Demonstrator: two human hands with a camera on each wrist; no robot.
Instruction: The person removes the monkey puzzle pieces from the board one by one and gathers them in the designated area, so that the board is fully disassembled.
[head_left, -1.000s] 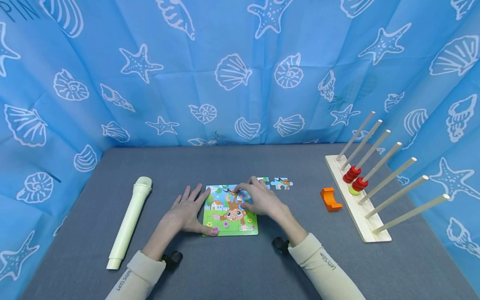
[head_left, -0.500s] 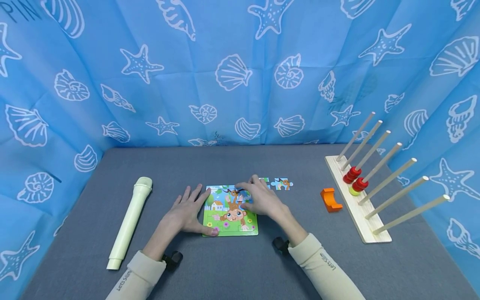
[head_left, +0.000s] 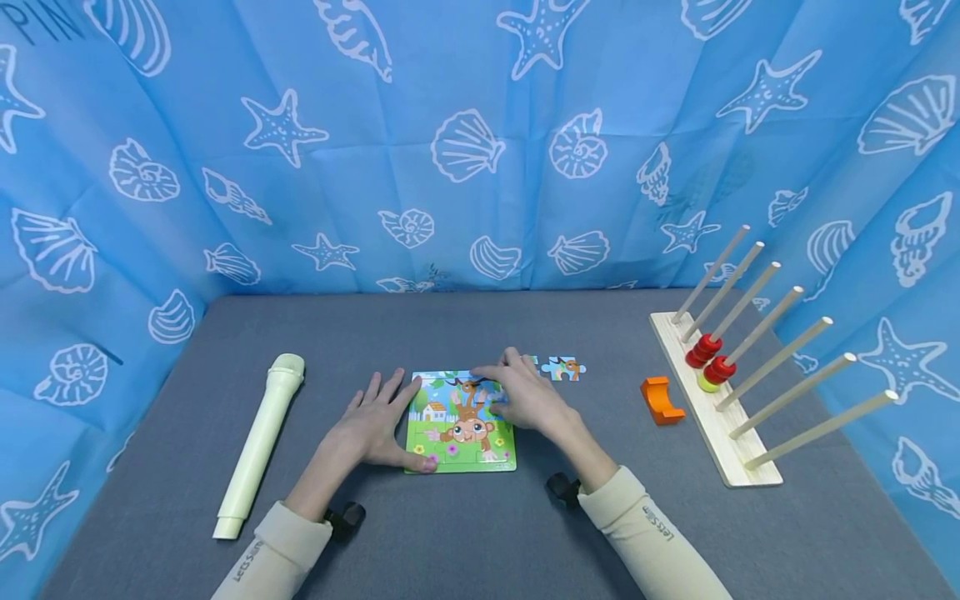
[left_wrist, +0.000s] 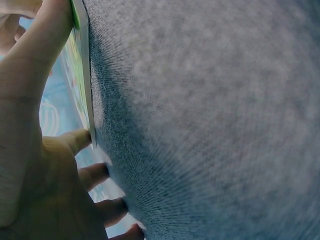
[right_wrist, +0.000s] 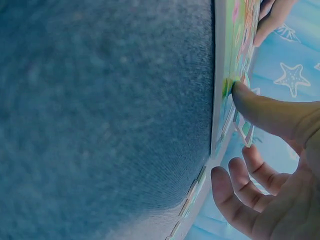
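Observation:
A square monkey jigsaw puzzle (head_left: 452, 429) lies on the table in a green-edged frame. My left hand (head_left: 375, 425) is spread at its left side, thumb on the lower left corner and index finger at the upper left edge. Over the upper right part, my right hand (head_left: 528, 396) pinches a puzzle piece (right_wrist: 244, 129), which stands tilted between thumb and finger in the right wrist view. The thumb (right_wrist: 250, 102) overlaps the puzzle's face there. A loose puzzle piece (head_left: 564, 367) lies beyond the right hand, and another is partly hidden behind that hand.
To the left lies a pale green toy microphone (head_left: 260, 450). An orange arched block (head_left: 662, 400) sits on the right, beside a wooden peg stand (head_left: 716, 400) with red and yellow-green rings. A blue shell-print curtain (head_left: 480, 167) surrounds the grey table (head_left: 465, 533).
My right hand has shifted slightly up and to the right, showing more of the puzzle and covering more of the nearer loose piece. The left hand stays in place.

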